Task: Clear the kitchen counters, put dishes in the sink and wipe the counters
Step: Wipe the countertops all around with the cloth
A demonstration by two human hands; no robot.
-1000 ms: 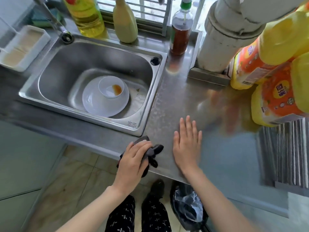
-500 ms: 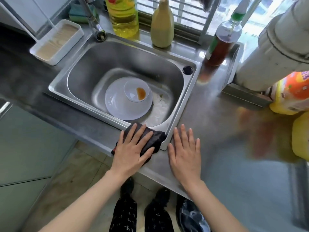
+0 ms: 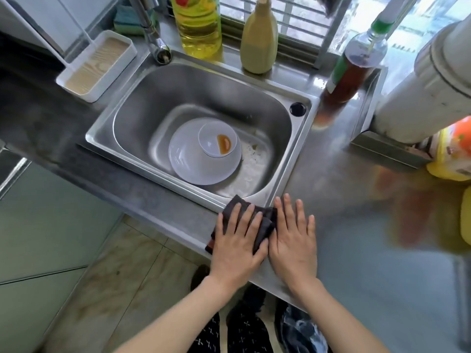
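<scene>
My left hand (image 3: 238,242) lies flat with spread fingers on a dark cloth (image 3: 265,225), pressing it onto the steel counter (image 3: 356,200) at the sink's near right corner. My right hand (image 3: 293,238) rests flat on the counter right beside the cloth, fingers straight. In the steel sink (image 3: 178,80) a white plate (image 3: 188,166) holds a small white bowl (image 3: 211,138) with a bit of orange-brown sauce.
Behind the sink stand an oil bottle (image 3: 196,24), a beige squeeze bottle (image 3: 258,39) and a dark sauce bottle (image 3: 351,70). A white tray (image 3: 96,67) sits at the left near the tap (image 3: 153,34). Yellow-orange jugs (image 3: 453,154) and a thick white pipe (image 3: 428,80) crowd the right.
The left hand went from gripping the bunched cloth at the counter edge to pressing it flat, and slid it right until it meets the right hand. The right hand stayed flat.
</scene>
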